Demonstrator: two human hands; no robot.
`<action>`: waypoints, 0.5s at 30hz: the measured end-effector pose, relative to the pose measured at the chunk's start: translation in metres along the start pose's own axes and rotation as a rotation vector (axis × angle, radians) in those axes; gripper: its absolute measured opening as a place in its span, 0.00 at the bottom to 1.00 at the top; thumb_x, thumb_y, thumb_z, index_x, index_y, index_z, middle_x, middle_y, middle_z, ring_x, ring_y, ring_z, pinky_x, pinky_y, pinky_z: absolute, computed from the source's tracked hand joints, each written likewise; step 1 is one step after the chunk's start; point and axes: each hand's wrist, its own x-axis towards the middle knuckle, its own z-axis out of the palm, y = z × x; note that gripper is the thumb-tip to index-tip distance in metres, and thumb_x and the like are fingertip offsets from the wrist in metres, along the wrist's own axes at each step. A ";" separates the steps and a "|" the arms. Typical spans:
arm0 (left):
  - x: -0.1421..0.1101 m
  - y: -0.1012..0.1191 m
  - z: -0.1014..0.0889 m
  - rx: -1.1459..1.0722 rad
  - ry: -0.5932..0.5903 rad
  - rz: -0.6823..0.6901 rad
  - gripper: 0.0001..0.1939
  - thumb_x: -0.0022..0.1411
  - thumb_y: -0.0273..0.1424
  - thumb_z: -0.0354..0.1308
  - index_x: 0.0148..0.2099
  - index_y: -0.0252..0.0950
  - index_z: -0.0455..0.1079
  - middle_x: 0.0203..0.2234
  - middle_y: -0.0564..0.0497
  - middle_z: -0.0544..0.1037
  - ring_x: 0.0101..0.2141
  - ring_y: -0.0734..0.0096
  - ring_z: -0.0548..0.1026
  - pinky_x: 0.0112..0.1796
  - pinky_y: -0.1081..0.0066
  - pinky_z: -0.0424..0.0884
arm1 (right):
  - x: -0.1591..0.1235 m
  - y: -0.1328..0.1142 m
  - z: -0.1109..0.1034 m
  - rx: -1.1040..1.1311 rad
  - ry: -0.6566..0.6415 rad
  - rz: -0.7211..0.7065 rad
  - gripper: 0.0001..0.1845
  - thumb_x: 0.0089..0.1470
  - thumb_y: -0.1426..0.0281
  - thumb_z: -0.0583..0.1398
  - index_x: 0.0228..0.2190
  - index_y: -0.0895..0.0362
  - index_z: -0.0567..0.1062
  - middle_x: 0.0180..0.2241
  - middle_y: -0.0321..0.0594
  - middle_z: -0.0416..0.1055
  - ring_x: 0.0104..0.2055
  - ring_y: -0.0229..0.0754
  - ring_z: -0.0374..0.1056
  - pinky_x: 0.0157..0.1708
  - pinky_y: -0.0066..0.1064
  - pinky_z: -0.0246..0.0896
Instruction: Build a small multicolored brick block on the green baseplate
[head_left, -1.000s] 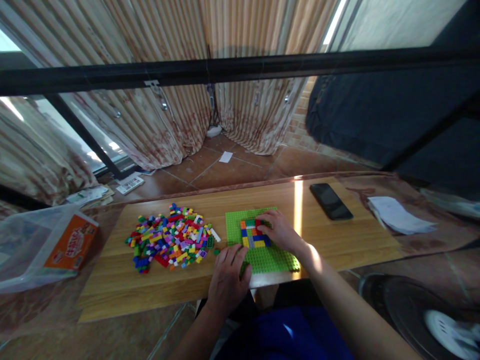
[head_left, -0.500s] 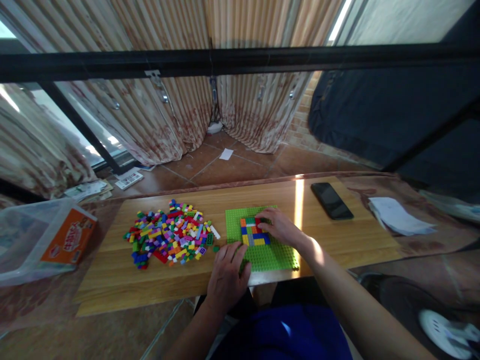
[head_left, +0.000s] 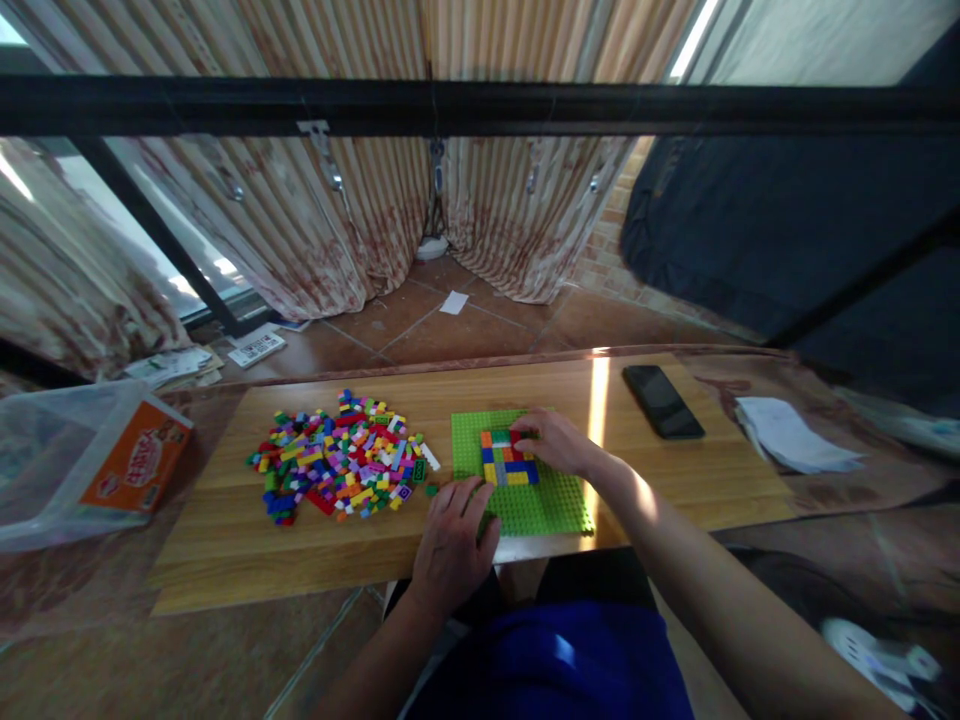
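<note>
A green studded baseplate (head_left: 551, 512) lies on the table before me. On it sits a flat patch of coloured building bricks (head_left: 501, 470) in orange, blue, yellow, red, white and grey. My right hand (head_left: 553, 442) reaches over the patch from the right, its thumb and fingertips closed on a red brick (head_left: 516, 437) at the upper right corner. The fingers partly cover that corner. My left hand (head_left: 455, 540) rests at the plate's near left edge, fingers stretched out, with nothing seen in it. A small dark green brick (head_left: 431, 491) lies by its fingertips.
Left of the plate a heap of mixed loose bricks (head_left: 337, 455) spreads over the wooden table (head_left: 247, 575). A black phone (head_left: 663, 402) lies at the right. Beyond the table's left end stands a clear plastic bin (head_left: 60, 470) with an orange label. White papers (head_left: 799, 433) lie past the right end.
The view has shifted slightly. Both hands stay in nearly the same places, the right one still at the red brick and the left at the plate's edge.
</note>
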 end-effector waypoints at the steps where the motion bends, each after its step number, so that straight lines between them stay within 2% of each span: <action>1: 0.000 0.000 0.000 0.001 0.001 0.000 0.19 0.64 0.31 0.53 0.57 0.38 0.65 0.52 0.44 0.72 0.52 0.56 0.68 0.53 0.53 0.67 | 0.000 0.000 0.000 -0.006 0.005 0.006 0.08 0.52 0.69 0.61 0.34 0.52 0.80 0.34 0.37 0.75 0.37 0.41 0.69 0.38 0.30 0.60; 8: 0.001 0.002 -0.001 0.015 0.008 0.001 0.19 0.63 0.31 0.54 0.57 0.36 0.65 0.52 0.44 0.72 0.51 0.56 0.68 0.53 0.53 0.67 | 0.000 0.003 0.000 0.027 -0.011 0.032 0.09 0.50 0.67 0.62 0.35 0.52 0.80 0.33 0.36 0.76 0.35 0.41 0.70 0.35 0.30 0.61; 13: 0.001 0.003 -0.001 0.003 0.006 -0.005 0.19 0.63 0.30 0.55 0.56 0.36 0.66 0.51 0.44 0.72 0.51 0.57 0.68 0.53 0.54 0.67 | -0.002 0.016 0.006 0.277 0.068 0.074 0.19 0.50 0.65 0.62 0.45 0.54 0.77 0.37 0.38 0.77 0.37 0.42 0.72 0.39 0.33 0.66; 15: 0.001 0.003 -0.001 -0.003 0.005 -0.009 0.19 0.63 0.30 0.55 0.56 0.36 0.66 0.51 0.44 0.72 0.51 0.57 0.67 0.53 0.54 0.67 | -0.003 0.019 0.008 0.371 0.127 0.097 0.18 0.54 0.64 0.60 0.46 0.55 0.77 0.39 0.40 0.78 0.40 0.43 0.72 0.42 0.35 0.66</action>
